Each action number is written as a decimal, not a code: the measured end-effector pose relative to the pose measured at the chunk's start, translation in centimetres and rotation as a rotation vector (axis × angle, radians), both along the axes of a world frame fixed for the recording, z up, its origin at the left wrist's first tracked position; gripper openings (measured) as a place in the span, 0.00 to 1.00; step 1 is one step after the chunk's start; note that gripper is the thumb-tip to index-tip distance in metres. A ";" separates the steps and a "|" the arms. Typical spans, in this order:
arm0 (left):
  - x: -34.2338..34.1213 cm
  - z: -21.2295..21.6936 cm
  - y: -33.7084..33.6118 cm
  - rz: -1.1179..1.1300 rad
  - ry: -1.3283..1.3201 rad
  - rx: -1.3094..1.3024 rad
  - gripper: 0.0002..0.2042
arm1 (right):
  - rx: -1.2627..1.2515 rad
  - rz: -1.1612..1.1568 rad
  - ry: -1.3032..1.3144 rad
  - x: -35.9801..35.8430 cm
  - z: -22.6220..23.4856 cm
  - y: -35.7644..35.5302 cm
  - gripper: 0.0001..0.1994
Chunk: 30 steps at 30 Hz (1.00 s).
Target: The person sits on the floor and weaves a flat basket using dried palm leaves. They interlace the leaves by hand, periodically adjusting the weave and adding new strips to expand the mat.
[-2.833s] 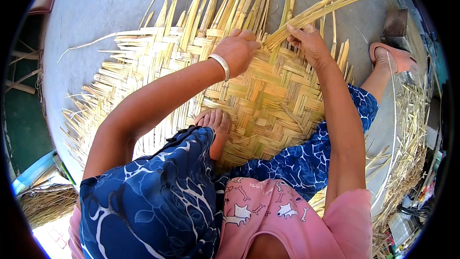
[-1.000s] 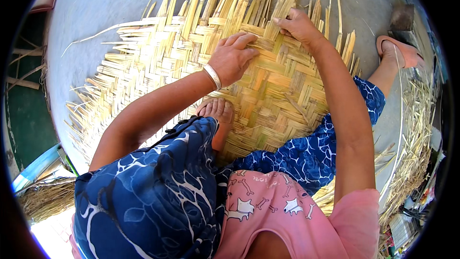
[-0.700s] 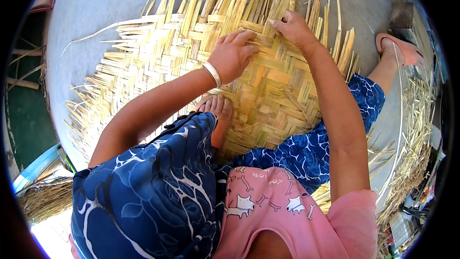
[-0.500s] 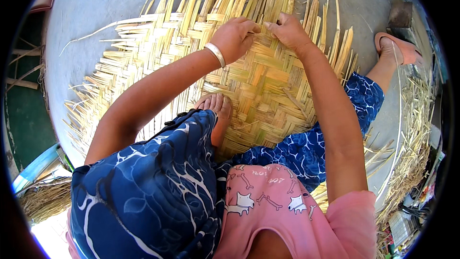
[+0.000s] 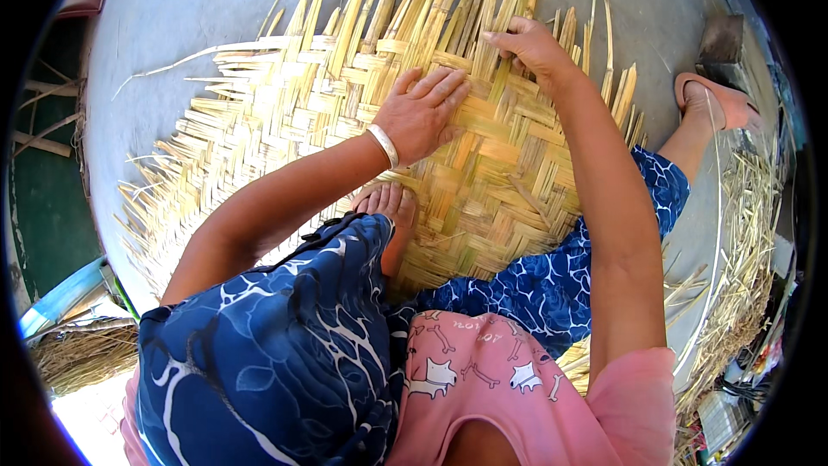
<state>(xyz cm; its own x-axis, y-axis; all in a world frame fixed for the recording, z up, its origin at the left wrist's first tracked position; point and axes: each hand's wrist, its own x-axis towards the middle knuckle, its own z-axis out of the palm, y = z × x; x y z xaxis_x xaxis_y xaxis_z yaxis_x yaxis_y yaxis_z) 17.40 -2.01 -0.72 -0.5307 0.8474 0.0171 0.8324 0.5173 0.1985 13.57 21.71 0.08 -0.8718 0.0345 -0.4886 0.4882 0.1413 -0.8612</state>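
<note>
A mat woven from flat yellow reed strips (image 5: 483, 181) lies on the floor before me, with loose strip ends fanning out at its far edge. My left hand (image 5: 423, 112), a silver bangle on its wrist, rests palm down on the weave with its fingers stretched out. Farther right, at the edge where weave turns to loose ends, my right hand (image 5: 530, 50) has its fingers curled in a pinch on a reed strip (image 5: 493, 22). My bare foot (image 5: 388, 203) stands on the mat just below my left hand.
Grey concrete floor (image 5: 198, 9) surrounds the mat. A heap of thin straw (image 5: 737, 250) lies along the right side, near a dark block (image 5: 723, 39) and my other foot in a pink slipper (image 5: 733, 102). More straw (image 5: 82, 358) lies at lower left.
My left hand has left the far edge, drawn back toward me, and flattened on the weave. My right hand stays near the edge, now apart from the left. The view has shifted slightly.
</note>
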 end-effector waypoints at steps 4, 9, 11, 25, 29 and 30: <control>0.0 -0.5 0.1 -0.015 0.024 -0.059 0.31 | -0.010 -0.072 0.076 -0.6 -2.9 -0.6 0.12; 0.0 -0.5 0.3 -0.029 0.041 -0.094 0.30 | 0.481 -0.073 0.116 -0.1 -5.3 -0.6 0.22; -0.1 -0.7 0.2 -0.030 0.039 -0.083 0.30 | 0.643 -0.064 0.138 0.1 -4.6 -1.5 0.21; -0.3 -0.8 -0.5 0.035 0.058 0.109 0.33 | 1.123 0.062 0.500 10.6 -1.5 -5.1 0.23; -1.0 -1.2 0.1 0.145 0.067 0.049 0.35 | 1.321 0.088 0.518 11.8 -2.8 -6.0 0.24; -1.0 -1.2 0.2 0.143 0.056 0.030 0.36 | 1.339 0.093 0.516 11.8 -2.8 -5.9 0.24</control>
